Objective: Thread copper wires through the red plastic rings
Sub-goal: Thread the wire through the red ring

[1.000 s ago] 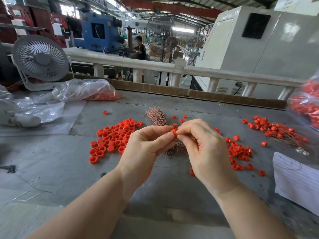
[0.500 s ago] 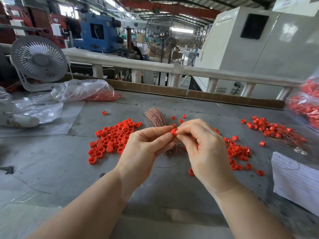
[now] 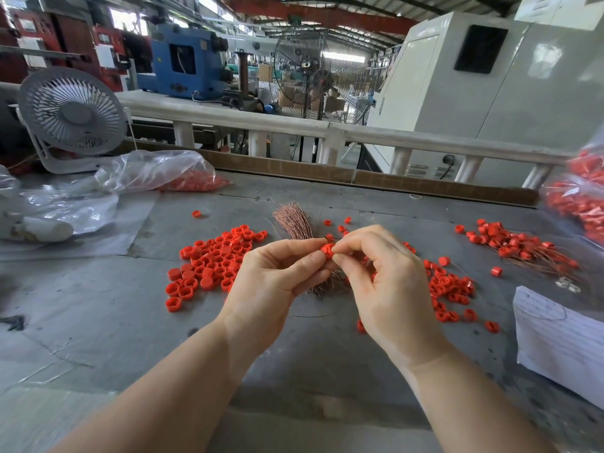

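A single red plastic ring (image 3: 327,250) is held above the table between both hands. My left hand (image 3: 274,282) pinches it with thumb and forefinger from the left. My right hand (image 3: 389,289) pinches at it from the right; a thin copper wire end (image 3: 328,237) pokes up just behind the ring. Beneath the hands lies a bundle of copper wires (image 3: 292,220), partly hidden. A pile of loose red rings (image 3: 212,263) lies on the left. More rings (image 3: 451,289) lie to the right. Rings with wires through them (image 3: 523,248) are heaped at the far right.
A grey table (image 3: 98,315) carries a small white fan (image 3: 72,116), clear plastic bags (image 3: 153,173) with red rings at the back left, another bag of rings (image 3: 578,197) at the right edge, and a written paper sheet (image 3: 562,341) at the right front.
The hands stay together on the ring with only slight finger shifts. A person seen in the background a second ago is out of view.
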The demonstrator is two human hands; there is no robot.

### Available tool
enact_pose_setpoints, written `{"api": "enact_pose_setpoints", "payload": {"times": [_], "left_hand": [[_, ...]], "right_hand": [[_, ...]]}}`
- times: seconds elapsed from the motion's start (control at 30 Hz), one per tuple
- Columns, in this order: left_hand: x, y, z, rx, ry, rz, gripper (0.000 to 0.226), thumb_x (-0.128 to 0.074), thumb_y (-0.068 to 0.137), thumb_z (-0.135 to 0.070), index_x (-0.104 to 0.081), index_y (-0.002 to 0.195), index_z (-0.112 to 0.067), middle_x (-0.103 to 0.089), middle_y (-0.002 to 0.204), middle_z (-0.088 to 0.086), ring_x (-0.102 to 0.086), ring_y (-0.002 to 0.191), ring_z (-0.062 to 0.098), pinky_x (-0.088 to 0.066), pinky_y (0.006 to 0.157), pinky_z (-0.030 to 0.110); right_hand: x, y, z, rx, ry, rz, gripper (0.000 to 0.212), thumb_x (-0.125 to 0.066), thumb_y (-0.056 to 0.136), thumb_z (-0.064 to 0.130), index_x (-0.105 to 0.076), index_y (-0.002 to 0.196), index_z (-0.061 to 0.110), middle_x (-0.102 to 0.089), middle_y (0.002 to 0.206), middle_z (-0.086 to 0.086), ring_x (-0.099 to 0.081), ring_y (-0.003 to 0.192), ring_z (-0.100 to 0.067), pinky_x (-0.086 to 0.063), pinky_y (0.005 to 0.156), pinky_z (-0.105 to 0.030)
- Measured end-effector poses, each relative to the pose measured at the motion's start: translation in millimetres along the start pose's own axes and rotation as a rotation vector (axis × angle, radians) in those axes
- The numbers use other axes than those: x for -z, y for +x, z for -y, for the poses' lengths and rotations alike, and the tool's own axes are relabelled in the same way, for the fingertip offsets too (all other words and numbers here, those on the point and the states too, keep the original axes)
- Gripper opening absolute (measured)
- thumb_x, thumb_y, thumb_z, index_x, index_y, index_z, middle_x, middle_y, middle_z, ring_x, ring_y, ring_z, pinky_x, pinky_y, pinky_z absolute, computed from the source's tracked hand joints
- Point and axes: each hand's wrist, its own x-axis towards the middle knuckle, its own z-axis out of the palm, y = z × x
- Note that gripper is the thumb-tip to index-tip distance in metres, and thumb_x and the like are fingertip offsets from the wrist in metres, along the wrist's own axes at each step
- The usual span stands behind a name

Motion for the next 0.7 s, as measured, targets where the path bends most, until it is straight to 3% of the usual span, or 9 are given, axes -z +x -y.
{"api": "enact_pose_setpoints", "payload": {"times": [0.27, 0.7], "left_hand": [[-0.2, 0.0, 1.2, -0.051, 0.057, -0.003, 0.015, -0.065, 0.063, -0.008, -0.076, 0.073, -0.012, -0.073, 0.075, 0.007, -0.070, 0.069, 0.012, -0.054, 0.061, 0.016], [2.1, 0.9, 4.1, -0.066, 0.077, 0.005, 0.015, -0.067, 0.064, -0.011, -0.076, 0.075, -0.013, -0.073, 0.077, 0.006, -0.070, 0.072, 0.012, -0.054, 0.063, 0.016]], "right_hand": [[-3.2, -1.1, 2.0, -0.096, 0.047, -0.023, 0.005, -0.064, 0.079, 0.009, -0.067, 0.076, 0.007, -0.060, 0.074, 0.003, -0.052, 0.068, -0.006, -0.043, 0.064, -0.018], [-3.9, -1.7, 3.1, -0.100, 0.058, -0.017, 0.002, -0.066, 0.080, 0.005, -0.067, 0.078, 0.006, -0.060, 0.076, 0.003, -0.054, 0.070, -0.007, -0.044, 0.066, -0.019]]}}
